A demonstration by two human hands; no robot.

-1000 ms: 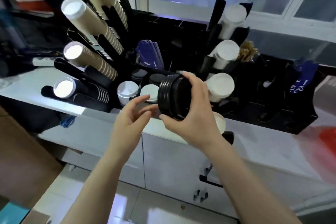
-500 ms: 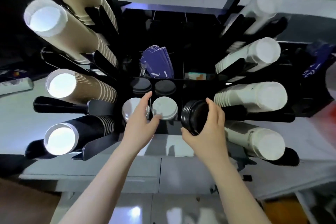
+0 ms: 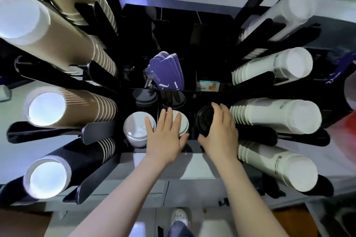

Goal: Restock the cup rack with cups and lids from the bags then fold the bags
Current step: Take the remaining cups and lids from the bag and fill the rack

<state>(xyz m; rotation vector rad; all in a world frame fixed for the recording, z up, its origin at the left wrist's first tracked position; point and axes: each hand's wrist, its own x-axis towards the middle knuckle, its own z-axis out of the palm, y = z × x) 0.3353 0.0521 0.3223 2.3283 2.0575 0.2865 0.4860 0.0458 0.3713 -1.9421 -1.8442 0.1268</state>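
a café counter: black cup rack (image 3: 192,90) stacked with paper cups (image 3: 273,115) and lids (image 3: 137,129).

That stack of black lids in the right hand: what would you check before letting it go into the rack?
1. Grip: the right hand curls round the black lid stack. Ok.
2. Slot: the stack sits in the front compartment right of the white lid stack. Ok.
3. Seating: the stack's bottom is hidden. Cannot tell.
4. Left hand: rests flat on the white lid stack, away from the black lids. Ok.
5. Neighbours: the white cup stack lies close beside the right hand; contact is unclear. Cannot tell.
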